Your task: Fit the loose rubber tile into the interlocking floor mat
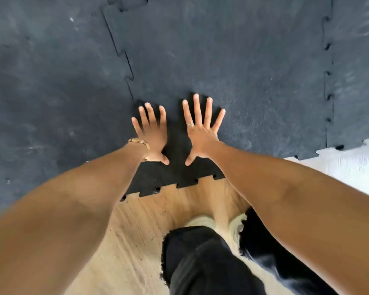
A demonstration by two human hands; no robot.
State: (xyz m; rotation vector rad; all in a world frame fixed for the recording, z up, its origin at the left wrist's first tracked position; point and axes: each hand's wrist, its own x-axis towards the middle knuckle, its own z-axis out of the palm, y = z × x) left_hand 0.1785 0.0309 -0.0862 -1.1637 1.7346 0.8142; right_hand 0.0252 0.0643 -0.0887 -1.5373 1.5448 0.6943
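Note:
A dark grey rubber tile [232, 67] with jigsaw-toothed edges lies flat in the middle of the floor, set among the other tiles of the interlocking mat [41, 92]. Its left seam [126, 60] runs up from my left hand and shows a thin dark gap. The right seam [327, 71] shows small open notches. My left hand [151, 135], with a gold bracelet at the wrist, presses palm-down on the tile's near left part, fingers spread. Beside it my right hand [202, 130], wearing a ring, also lies flat with fingers spread.
The tile's toothed near edge [170, 186] ends over a bare wooden floor [136, 231]. My legs in black frayed trousers [200, 262] and pale shoes [202, 220] are below. A white floor patch [354, 167] lies at the right.

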